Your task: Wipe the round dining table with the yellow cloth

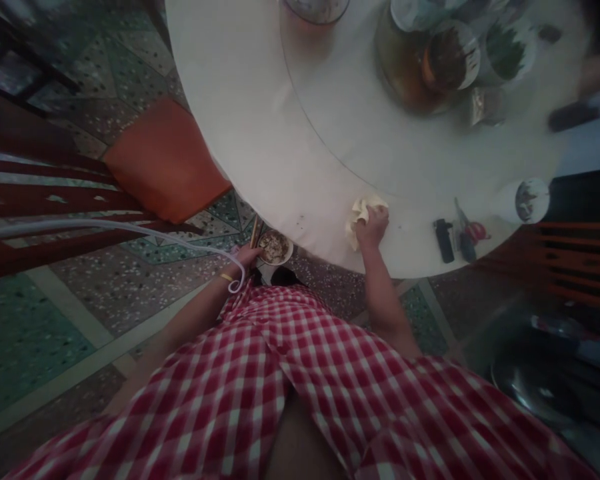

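My right hand (373, 228) is closed on a crumpled cream cloth (364, 204), pressed against the white round table (260, 133) near its front edge. A few dark specks lie on the tabletop to the left of the cloth. Below the table's edge, my left hand (249, 256) grips the side of a bowl (276, 248) with whitish and dark bits in it. Thin wooden chopsticks (255, 231) stick up beside that hand, apparently held along with the bowl; its fingers are partly hidden.
Right of the cloth lie a black lighter-like object (444, 241) and a red item (475, 231). A white bowl (532, 200) sits near the right edge. Several dishes and a glass pot (405, 73) stand farther back. An orange-seated chair (165, 160) is at left; a pale cable (180, 239) crosses there.
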A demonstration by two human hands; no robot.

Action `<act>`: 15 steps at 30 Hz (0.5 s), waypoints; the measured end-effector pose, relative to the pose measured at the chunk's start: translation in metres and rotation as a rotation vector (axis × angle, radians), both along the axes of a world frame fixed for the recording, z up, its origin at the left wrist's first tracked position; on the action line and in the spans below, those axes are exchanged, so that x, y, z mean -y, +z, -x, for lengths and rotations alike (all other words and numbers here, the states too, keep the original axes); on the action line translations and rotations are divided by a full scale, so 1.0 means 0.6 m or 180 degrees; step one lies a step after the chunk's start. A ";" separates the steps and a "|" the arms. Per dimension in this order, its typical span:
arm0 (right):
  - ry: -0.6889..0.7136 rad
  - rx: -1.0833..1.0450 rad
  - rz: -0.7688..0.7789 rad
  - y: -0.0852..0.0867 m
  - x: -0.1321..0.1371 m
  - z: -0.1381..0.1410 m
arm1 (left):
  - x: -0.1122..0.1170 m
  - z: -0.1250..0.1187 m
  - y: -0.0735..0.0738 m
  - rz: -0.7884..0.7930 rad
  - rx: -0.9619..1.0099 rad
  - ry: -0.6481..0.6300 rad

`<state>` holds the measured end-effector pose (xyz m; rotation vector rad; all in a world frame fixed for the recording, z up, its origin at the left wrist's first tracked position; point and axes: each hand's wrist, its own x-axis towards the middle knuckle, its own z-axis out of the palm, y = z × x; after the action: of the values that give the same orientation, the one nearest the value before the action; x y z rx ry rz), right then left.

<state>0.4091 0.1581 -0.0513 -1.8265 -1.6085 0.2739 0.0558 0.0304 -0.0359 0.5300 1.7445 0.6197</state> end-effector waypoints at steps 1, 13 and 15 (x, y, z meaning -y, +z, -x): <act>0.0043 0.0055 0.0049 -0.001 0.014 0.013 | -0.001 -0.001 0.000 -0.0002 -0.0104 -0.0003; 0.1847 -0.0272 0.0247 0.010 0.211 0.238 | -0.008 -0.016 0.024 -0.0083 0.0042 -0.0092; 0.2049 -0.0431 0.0240 0.017 0.226 0.254 | -0.006 -0.016 0.026 -0.0104 0.0115 -0.0114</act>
<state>0.2569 0.0223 -0.0409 -1.2559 -2.0661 0.7321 0.0652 0.0340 -0.0200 0.5684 1.6898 0.6298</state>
